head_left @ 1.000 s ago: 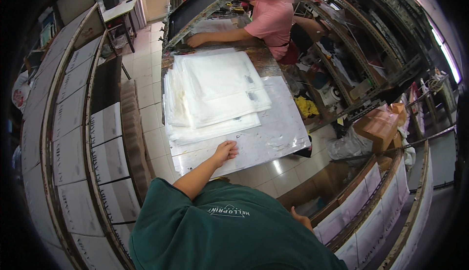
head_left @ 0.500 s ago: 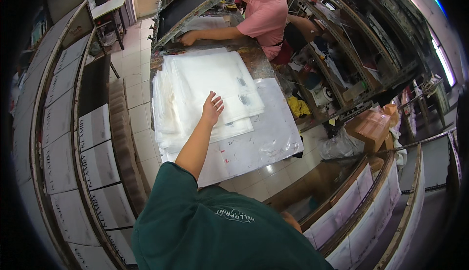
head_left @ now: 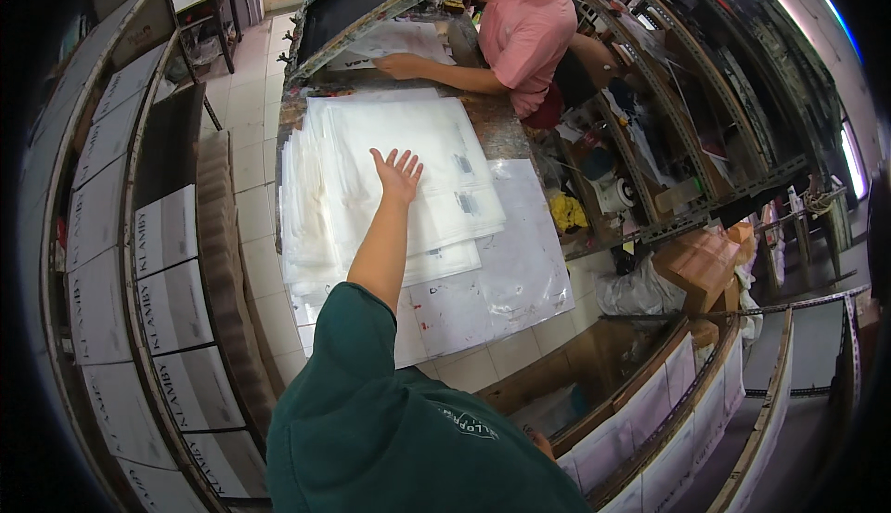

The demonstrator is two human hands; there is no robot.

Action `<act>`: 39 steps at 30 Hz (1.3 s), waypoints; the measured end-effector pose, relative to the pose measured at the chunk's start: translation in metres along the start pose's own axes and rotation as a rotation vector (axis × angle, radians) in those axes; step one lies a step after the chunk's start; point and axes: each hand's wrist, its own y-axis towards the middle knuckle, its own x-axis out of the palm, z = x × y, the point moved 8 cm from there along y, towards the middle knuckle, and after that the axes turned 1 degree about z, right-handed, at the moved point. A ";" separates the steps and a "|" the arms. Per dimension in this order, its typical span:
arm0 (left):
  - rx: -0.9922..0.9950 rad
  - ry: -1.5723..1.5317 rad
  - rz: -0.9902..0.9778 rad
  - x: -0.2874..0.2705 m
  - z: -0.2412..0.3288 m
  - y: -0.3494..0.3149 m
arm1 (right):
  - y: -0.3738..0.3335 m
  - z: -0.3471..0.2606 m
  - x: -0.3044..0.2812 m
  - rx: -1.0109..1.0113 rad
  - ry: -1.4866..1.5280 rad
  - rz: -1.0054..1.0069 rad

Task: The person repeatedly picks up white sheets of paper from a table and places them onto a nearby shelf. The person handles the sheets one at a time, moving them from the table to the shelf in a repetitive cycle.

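Observation:
My left hand (head_left: 399, 179) is stretched out over a stack of whitish translucent plastic bags or sheets (head_left: 371, 225), fingers spread and nothing in it. I cannot tell whether it touches the top sheet. Small dark printed patches show near the right edge of the stack. Only a sliver of my right hand (head_left: 541, 441) shows beside my green shirt; its fingers are hidden. Beneath the stack, a white covering sheet (head_left: 520, 281) lies on the worktable.
Across the table, a person in a pink shirt (head_left: 529, 39) reaches a hand under a raised printing frame (head_left: 371, 21), onto a printed sheet (head_left: 408, 41). Racks holding printed panels (head_left: 176, 309) stand at left, more panels (head_left: 687, 420) at lower right. Shelves and a cardboard box (head_left: 701, 267) are at right.
My left hand has shifted slightly up and its fingers have spread wider. The other person's hand has moved right, and a dark print now shows on the sheet beneath the frame.

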 end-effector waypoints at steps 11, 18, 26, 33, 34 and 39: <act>0.030 0.043 0.102 -0.009 -0.019 0.032 | -0.018 -0.062 0.003 0.140 0.023 0.077; 0.169 0.439 0.202 -0.034 -0.049 -0.009 | 0.023 -0.097 0.014 -0.017 0.027 -0.005; -0.321 0.288 -0.062 0.044 -0.154 -0.197 | 0.076 -0.356 0.034 -0.312 0.349 -0.121; -0.422 0.583 -0.586 0.064 -0.186 -0.316 | 0.036 -0.425 -0.035 -0.492 1.020 0.328; -0.483 0.579 -0.558 0.066 -0.193 -0.333 | 0.016 -0.419 -0.050 -0.506 0.997 0.378; -0.724 0.948 -1.617 0.036 -0.218 -0.477 | -0.085 -0.359 -0.141 -0.396 0.916 0.631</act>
